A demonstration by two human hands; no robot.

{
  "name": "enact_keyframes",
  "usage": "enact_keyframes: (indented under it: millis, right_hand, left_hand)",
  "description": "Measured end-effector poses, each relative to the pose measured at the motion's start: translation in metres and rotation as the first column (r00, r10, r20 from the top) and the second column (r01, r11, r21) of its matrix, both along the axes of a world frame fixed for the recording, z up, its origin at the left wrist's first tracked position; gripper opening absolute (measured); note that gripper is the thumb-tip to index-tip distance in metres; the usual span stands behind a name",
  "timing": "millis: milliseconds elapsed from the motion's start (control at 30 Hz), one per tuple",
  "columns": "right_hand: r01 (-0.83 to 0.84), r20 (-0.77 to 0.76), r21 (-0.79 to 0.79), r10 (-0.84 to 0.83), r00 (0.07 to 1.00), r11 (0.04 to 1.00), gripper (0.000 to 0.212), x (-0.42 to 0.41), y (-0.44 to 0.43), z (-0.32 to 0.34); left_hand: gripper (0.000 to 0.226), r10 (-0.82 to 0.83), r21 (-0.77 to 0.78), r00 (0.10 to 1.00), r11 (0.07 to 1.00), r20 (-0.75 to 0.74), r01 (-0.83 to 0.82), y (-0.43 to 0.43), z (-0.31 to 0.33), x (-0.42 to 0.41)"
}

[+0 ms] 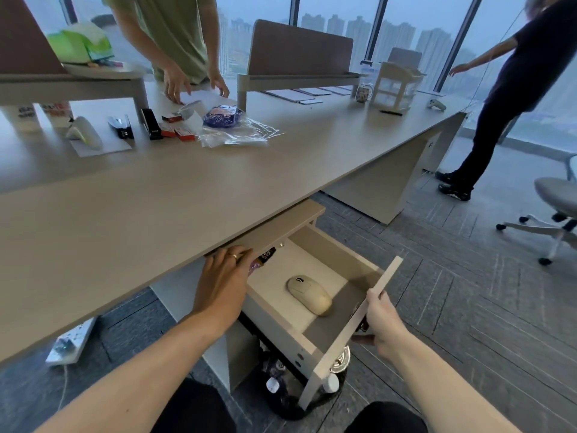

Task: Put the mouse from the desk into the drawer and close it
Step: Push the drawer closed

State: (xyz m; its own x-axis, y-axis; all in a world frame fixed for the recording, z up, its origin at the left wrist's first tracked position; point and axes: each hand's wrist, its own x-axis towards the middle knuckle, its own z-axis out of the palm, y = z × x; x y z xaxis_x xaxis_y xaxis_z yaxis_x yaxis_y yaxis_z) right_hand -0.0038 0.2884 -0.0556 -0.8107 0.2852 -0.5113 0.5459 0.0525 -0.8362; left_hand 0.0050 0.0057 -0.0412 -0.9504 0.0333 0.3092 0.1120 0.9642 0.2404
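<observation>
A cream mouse (310, 294) lies flat on the pale floor of the open drawer (331, 248), which sticks out from under the desk (175, 195). My right hand (382, 323) grips the drawer's front panel (359, 320) near its upper part, thumb underneath. My left hand (223, 282) rests against the drawer's left side just below the desk edge, fingers loosely apart and holding nothing; it wears a ring. A small dark item lies at the drawer's back left corner, partly hidden by my left hand.
Staplers (151, 124), red boxes, a plastic bag (237, 132) and a white device lie on the desk at the back left. One person (175, 35) leans on the far side, another (512, 89) stands at right. A bin (290, 389) sits below the drawer; an office chair (555, 207) at right.
</observation>
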Motion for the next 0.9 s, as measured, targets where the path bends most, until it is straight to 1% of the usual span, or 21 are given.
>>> enact_keyframes:
  millis: [67, 100, 200, 233, 367, 467, 567, 633, 733, 900]
  right_hand:
    - [0.014, -0.018, -0.046, -0.015, 1.0, 0.999, 0.038, -0.006, -0.006, -0.001]
    - [0.017, -0.022, -0.063, -0.018, 1.0, 0.998, 0.036, -0.01, -0.009, 0.0]
    - [-0.004, -0.006, -0.091, 0.003, 1.0, 0.996, 0.034, -0.02, -0.022, 0.002]
    - [-0.009, -0.001, -0.096, 0.009, 1.0, 0.995, 0.033, -0.024, -0.027, 0.002]
    - [-0.054, 0.008, -0.107, 0.055, 0.998, 0.993, 0.036, -0.042, -0.051, 0.002]
    - [-0.071, 0.004, -0.136, 0.072, 0.997, 0.988, 0.041, -0.055, -0.07, 0.003]
    - [-0.076, 0.004, -0.159, 0.078, 0.997, 0.984, 0.056, -0.064, -0.089, 0.0]
    - [-0.082, 0.007, -0.171, 0.084, 0.996, 0.982, 0.06, -0.07, -0.099, -0.001]
    - [-0.072, 0.005, -0.209, 0.075, 0.997, 0.975, 0.056, -0.08, -0.11, 0.0]
    - [-0.051, -0.01, -0.276, 0.051, 0.999, 0.96, 0.058, -0.09, -0.126, -0.004]
  left_hand:
    - [0.076, -0.012, 0.031, 1.0, 0.999, -0.01, 0.012, -0.003, -0.002, -0.001]
    - [0.072, -0.023, 0.053, 1.0, 0.998, -0.019, 0.024, -0.004, -0.003, -0.001]
    - [0.042, -0.035, 0.113, 0.997, 0.993, -0.073, 0.043, -0.007, -0.001, -0.001]
    - [0.039, -0.037, 0.131, 0.997, 0.99, -0.073, 0.047, -0.007, -0.001, -0.001]
    - [0.069, -0.055, 0.146, 0.998, 0.988, -0.023, 0.058, -0.006, 0.003, 0.002]
    - [0.082, -0.057, 0.119, 0.998, 0.991, -0.017, 0.058, -0.005, 0.005, 0.005]
    - [0.095, -0.053, 0.105, 0.999, 0.993, 0.001, 0.053, -0.006, 0.006, 0.006]
    - [0.1, -0.05, 0.095, 0.999, 0.994, -0.004, 0.05, -0.007, 0.007, 0.006]
    - [0.104, -0.056, 0.077, 0.998, 0.995, -0.002, 0.056, -0.009, 0.005, 0.003]
    - [0.084, -0.094, 0.08, 0.995, 0.992, -0.021, 0.095, -0.017, -0.008, -0.004]
